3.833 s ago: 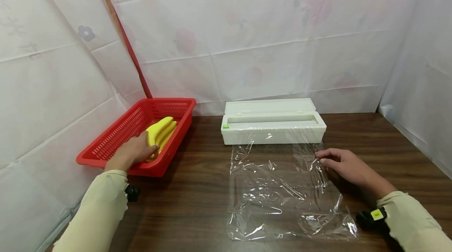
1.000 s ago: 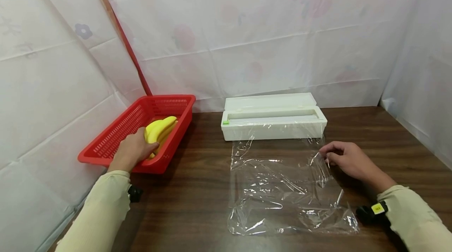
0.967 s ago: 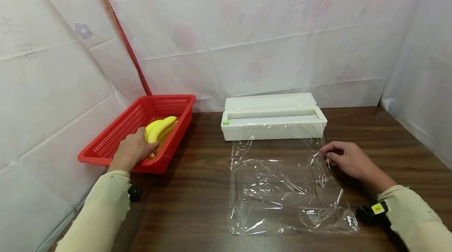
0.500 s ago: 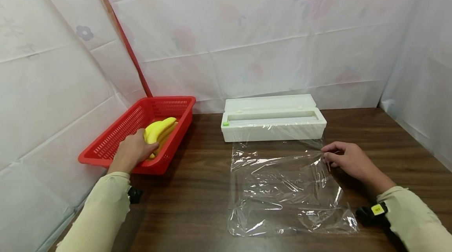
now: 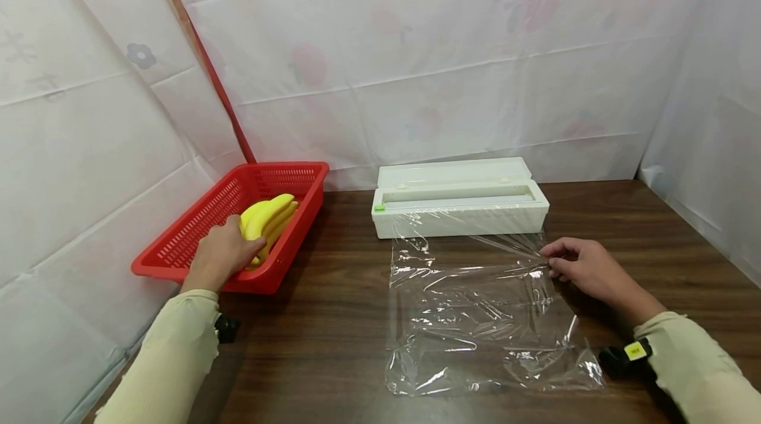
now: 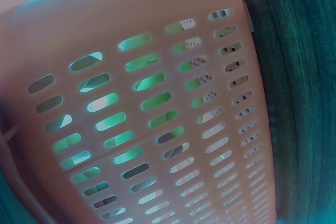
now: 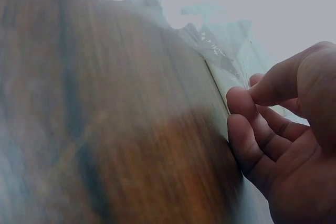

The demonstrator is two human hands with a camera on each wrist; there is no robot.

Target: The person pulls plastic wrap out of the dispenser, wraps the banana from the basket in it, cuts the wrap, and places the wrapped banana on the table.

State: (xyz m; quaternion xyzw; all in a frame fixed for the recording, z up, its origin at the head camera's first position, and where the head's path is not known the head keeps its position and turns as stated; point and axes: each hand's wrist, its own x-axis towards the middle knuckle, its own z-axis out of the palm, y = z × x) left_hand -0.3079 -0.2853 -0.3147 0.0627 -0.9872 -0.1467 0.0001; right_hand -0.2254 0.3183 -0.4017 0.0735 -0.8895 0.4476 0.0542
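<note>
In the head view, a bunch of yellow bananas [image 5: 270, 219] lies in the red basket [image 5: 309, 239] on the left. My left hand [image 5: 221, 253] reaches over the basket's near side and grips the bunch, thumb toward me. The left wrist view shows mostly the slotted basket wall [image 6: 152, 145], with the bananas partly visible through the slots. On the right, my right hand [image 5: 585, 272] pinches the right edge of the clear plastic wrap [image 5: 470, 318] between thumb and index finger. The wrap runs out from an open white dispenser box [image 5: 464, 222] and lies creased on the table.
The dispenser's lid [image 5: 454, 173] stands raised at the back, and a green slider [image 5: 379, 208] sits at its left end. White patterned sheeting [image 5: 416, 67] encloses the dark wooden table [image 5: 321, 345] at the back and sides.
The right hand has shifted slightly outward since the oldest frame and pulls the wrap's edge into taut creases toward it. The left hand's hold has settled around the bananas, which have turned slightly.
</note>
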